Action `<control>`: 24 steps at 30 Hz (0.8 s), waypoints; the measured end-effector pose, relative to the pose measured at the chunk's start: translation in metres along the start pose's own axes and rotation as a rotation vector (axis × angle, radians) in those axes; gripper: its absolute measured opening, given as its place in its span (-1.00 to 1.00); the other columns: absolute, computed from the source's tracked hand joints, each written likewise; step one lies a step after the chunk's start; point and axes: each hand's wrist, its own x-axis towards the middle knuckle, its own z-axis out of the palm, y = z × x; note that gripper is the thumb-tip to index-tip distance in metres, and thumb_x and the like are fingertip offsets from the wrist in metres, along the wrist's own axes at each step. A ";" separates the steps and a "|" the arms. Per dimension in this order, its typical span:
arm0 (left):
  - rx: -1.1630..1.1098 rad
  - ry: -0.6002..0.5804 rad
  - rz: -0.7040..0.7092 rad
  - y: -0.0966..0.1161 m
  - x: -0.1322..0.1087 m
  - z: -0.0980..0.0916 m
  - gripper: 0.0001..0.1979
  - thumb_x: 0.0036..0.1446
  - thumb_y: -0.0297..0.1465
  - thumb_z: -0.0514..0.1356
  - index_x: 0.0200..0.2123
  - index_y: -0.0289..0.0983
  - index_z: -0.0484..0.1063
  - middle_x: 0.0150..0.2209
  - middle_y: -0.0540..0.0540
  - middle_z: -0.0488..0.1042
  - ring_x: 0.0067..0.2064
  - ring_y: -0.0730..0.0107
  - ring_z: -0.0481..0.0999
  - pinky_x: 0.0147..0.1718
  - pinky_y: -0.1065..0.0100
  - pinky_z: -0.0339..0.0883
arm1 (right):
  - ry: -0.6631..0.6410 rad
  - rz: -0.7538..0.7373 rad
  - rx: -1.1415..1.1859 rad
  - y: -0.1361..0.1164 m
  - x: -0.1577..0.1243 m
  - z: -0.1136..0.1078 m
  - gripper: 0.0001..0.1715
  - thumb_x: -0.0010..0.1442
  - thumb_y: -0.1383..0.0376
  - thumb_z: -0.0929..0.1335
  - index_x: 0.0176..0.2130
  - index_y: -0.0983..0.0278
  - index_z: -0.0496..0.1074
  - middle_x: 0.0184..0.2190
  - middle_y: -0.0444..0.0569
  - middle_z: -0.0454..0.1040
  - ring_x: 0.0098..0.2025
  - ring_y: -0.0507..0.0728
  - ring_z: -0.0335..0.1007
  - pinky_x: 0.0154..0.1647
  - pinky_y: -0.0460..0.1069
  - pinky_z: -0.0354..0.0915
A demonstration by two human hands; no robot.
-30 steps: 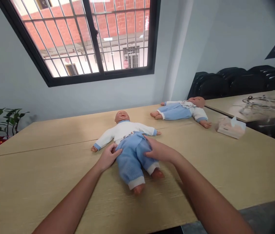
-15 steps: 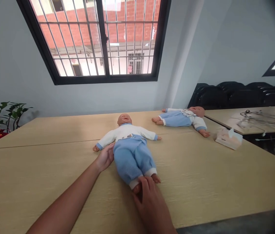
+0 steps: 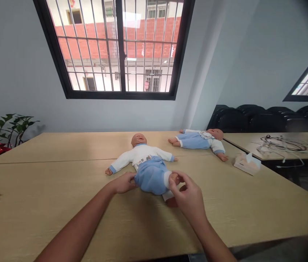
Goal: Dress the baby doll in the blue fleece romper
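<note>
A baby doll [image 3: 145,163] in a white top and blue trousers lies on its back on the wooden table [image 3: 61,203]. My left hand [image 3: 123,182] is closed against the doll's hip, gripping the blue trousers at the waist. My right hand [image 3: 188,196] pinches one of the doll's feet and holds that leg lifted and bent toward the body. The other foot rests on the table under my right hand.
A second doll [image 3: 200,140] in the same clothes lies farther back on the right. A tissue box [image 3: 243,163] sits near it. Cables [image 3: 282,143] lie on the right-hand table, with black chairs [image 3: 265,118] behind. A plant [image 3: 3,129] stands at left.
My right hand went from the doll's waist down to its feet, took one foot and raised the leg. The left hand stayed at the hip. The camera tilted up slightly.
</note>
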 end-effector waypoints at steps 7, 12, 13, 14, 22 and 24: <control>0.095 0.373 -0.157 -0.022 0.030 -0.003 -0.78 0.11 -0.36 0.29 -0.15 -0.28 0.56 0.00 -0.26 0.61 0.10 -0.03 0.50 0.17 0.08 0.32 | 0.079 -0.167 -0.030 -0.005 -0.027 -0.041 -0.79 0.22 0.22 0.42 -0.14 0.23 0.56 -0.32 -0.05 0.59 -0.43 0.08 0.45 -0.42 -0.05 0.42; 0.059 0.619 -0.279 -0.030 0.047 0.003 -0.70 0.07 -0.43 0.28 -0.09 -0.35 0.51 0.13 -0.40 0.52 0.24 -0.18 0.39 0.28 -0.03 0.15 | 0.088 -0.258 -0.017 -0.010 -0.065 -0.054 -0.82 0.26 0.32 0.39 -0.10 0.22 0.50 -0.31 -0.05 0.57 -0.43 0.06 0.46 -0.46 -0.09 0.44; 0.034 0.641 -0.285 -0.029 0.048 0.005 -0.70 0.06 -0.43 0.29 -0.09 -0.34 0.51 0.13 -0.40 0.52 0.25 -0.19 0.38 0.29 -0.03 0.14 | 0.060 -0.267 -0.005 -0.012 -0.072 -0.051 -0.79 0.25 0.34 0.38 -0.08 0.22 0.48 -0.31 -0.05 0.56 -0.45 0.05 0.45 -0.47 -0.09 0.43; 0.005 0.658 -0.285 -0.027 0.048 0.007 -0.70 0.05 -0.43 0.31 -0.10 -0.33 0.51 0.13 -0.40 0.53 0.25 -0.19 0.38 0.29 -0.02 0.14 | 0.024 -0.274 0.004 -0.013 -0.079 -0.046 -0.76 0.24 0.35 0.38 -0.06 0.22 0.46 -0.32 -0.06 0.54 -0.46 0.05 0.44 -0.49 -0.09 0.42; -0.372 0.637 -0.295 0.006 0.005 0.036 -0.54 0.17 -0.13 0.31 0.01 -0.32 0.46 -0.07 -0.31 0.62 -0.07 0.07 0.62 -0.06 0.10 0.49 | -0.231 -0.470 -0.063 -0.025 -0.126 0.020 -0.89 0.31 0.23 0.41 -0.20 0.15 0.38 -0.36 -0.10 0.55 -0.36 0.12 0.53 -0.38 -0.03 0.38; -0.467 0.591 -0.337 0.018 -0.018 0.050 -0.46 0.25 0.01 0.20 0.08 -0.28 0.41 -0.06 -0.31 0.61 -0.14 0.11 0.65 -0.17 0.11 0.53 | -0.282 -0.528 -0.108 -0.028 -0.135 0.037 -0.89 0.36 0.24 0.38 -0.23 0.16 0.36 -0.35 -0.11 0.56 -0.37 0.12 0.52 -0.41 -0.02 0.32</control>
